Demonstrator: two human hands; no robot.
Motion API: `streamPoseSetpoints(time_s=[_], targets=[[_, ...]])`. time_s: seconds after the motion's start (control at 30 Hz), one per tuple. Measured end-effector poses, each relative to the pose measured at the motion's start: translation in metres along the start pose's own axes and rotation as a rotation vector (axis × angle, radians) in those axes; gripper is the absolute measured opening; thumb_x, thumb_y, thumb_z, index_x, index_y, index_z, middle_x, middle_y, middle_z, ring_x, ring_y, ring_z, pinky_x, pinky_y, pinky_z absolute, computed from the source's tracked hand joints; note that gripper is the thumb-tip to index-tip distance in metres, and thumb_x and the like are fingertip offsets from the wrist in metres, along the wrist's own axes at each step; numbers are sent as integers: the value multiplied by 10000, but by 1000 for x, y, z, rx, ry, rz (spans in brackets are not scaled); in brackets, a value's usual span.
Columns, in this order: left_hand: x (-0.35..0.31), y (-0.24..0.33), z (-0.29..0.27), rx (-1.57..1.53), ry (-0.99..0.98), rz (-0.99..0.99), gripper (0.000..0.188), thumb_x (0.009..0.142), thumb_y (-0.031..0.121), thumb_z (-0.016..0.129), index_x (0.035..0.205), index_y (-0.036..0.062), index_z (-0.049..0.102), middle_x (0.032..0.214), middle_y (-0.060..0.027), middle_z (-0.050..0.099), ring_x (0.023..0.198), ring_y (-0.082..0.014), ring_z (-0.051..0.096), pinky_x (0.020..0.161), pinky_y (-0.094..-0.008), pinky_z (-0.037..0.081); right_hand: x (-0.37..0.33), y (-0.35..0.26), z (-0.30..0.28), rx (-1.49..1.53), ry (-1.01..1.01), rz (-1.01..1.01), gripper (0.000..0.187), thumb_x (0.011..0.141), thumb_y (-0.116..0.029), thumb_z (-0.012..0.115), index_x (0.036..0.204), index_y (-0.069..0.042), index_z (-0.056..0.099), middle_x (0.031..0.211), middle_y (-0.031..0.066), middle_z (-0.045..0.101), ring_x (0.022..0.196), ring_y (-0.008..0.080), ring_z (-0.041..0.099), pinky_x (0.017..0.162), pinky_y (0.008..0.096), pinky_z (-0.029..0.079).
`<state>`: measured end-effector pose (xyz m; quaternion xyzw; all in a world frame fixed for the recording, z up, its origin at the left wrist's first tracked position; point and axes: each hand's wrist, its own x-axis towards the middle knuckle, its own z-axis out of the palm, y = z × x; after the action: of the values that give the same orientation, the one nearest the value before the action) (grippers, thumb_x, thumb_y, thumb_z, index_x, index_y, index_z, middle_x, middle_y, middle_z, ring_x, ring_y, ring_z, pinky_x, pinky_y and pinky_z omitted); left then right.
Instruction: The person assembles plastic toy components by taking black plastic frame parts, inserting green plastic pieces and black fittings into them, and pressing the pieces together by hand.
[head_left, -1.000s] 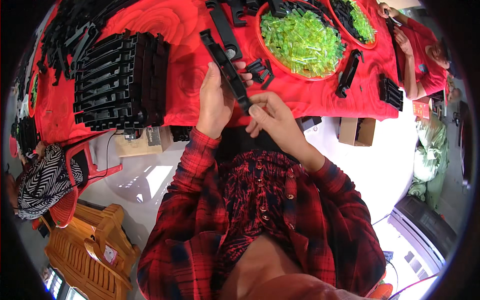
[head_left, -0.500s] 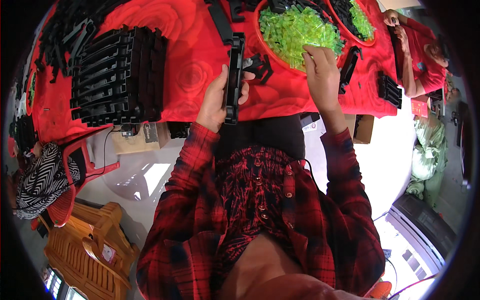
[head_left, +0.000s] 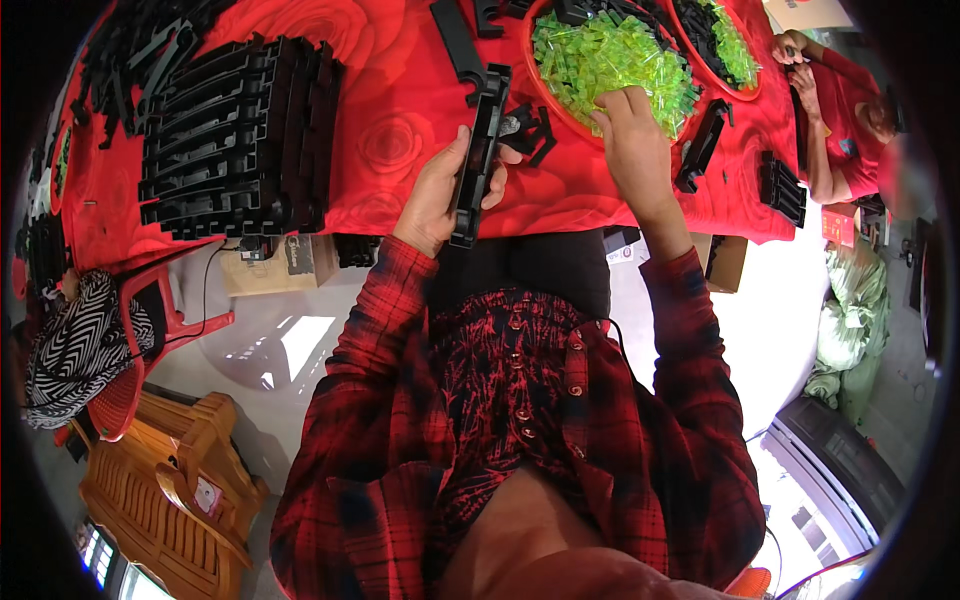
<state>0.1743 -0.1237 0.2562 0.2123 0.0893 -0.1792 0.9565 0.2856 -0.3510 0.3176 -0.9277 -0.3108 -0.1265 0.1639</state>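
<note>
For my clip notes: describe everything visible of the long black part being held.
The long black part looks like rigid plastic, channel-shaped, with notches along its edges. It slants, far end leaning slightly right, above the front edge of the red tablecloth. The left hand's grip holds it, thumb on its left, fingers on its right. Inner detail is too dark.

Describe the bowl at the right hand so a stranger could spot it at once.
On the red rose-patterned tablecloth, look right of centre along the picture's top. The red-rimmed bowl sits there, partly behind the right hand. It is heaped mostly with translucent yellow-green pieces, while the neighbouring bowl on its right shows many black ones.
</note>
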Motion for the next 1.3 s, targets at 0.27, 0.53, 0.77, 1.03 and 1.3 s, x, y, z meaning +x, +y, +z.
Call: streamPoseSetpoints(time_s=[0.27, 0.53, 0.77, 1.03, 1.3], targets=[[-1, 0, 5, 14, 56, 27, 572, 1088, 445, 303, 1236, -55, 538, 883, -142, 635, 662, -164, 558, 558, -283, 469, 2, 4, 2, -51, 28, -69, 157, 909, -159, 654, 1006, -75, 564, 979, 126, 565, 717, 350, 627, 614, 450, 523], [2, -2, -3, -25, -22, 33, 483, 1100, 387, 301, 1313, 2, 503, 1058, -171, 667, 743, -161, 593, 593, -287, 493, 6, -26, -20, 541, 177, 312, 130, 929, -70, 658, 1051, -36, 629, 834, 40, 639, 561, 60, 474, 500, 223, 390], [2, -3, -4, 16, -19, 23, 448, 1093, 353, 351, 1338, 6, 491, 1085, -166, 671, 808, -194, 640, 720, -321, 555, 19, -83, -20, 1195, -145, 530, 153, 972, -79, 614, 1094, -2, 665, 849, 6, 648, 569, 32, 503, 472, 203, 389], [-2, -2, 13, 105, 172, 48, 399, 1082, 309, 396, 1309, 6, 523, 1098, -151, 670, 914, -241, 678, 813, -347, 563, 11, -101, 16, 820, -32, 198, 67, 894, -48, 668, 946, -8, 683, 804, 87, 601, 715, 195, 620, 596, 318, 484], [3, -9, 1, 76, 137, 125, 356, 1074, 256, 444, 1320, 17, 537, 1193, -69, 642, 1074, -153, 629, 942, -298, 523, 9, -104, 23, 340, 137, -67, 48, 840, -133, 707, 860, -91, 700, 811, 17, 631, 815, 216, 595, 719, 379, 395]])
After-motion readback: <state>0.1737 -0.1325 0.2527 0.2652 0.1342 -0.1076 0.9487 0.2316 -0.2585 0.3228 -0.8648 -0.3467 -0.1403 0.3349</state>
